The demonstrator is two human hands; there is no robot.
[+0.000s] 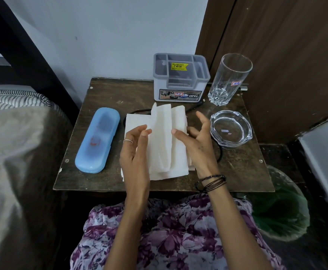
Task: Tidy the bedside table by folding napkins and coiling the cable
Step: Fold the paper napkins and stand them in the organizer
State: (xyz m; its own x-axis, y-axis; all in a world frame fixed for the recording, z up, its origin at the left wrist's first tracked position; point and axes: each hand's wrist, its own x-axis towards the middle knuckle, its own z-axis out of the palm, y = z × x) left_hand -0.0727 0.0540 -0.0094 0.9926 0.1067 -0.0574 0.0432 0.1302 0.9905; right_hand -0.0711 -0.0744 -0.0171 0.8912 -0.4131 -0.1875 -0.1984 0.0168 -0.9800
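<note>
Napkins (160, 141), a white stack too layered to count, lie mid bedside table (104, 182), one sheet raised. Left hand (134, 151) pinches that sheet's left edge; right hand (195, 142) touches the right edge with its thumb, fingers spread. One blue case (97, 140), one grey organizer (180, 77), one tumbler (229, 78), one glass ashtray (231, 128), one black cable (220, 152), partly hidden under the napkins.

Dark scuffed wooden desk (104, 94) against pale bluish wall (110, 32); brown wooden door (285, 55) right, bed (13, 152) with striped bedding left.
</note>
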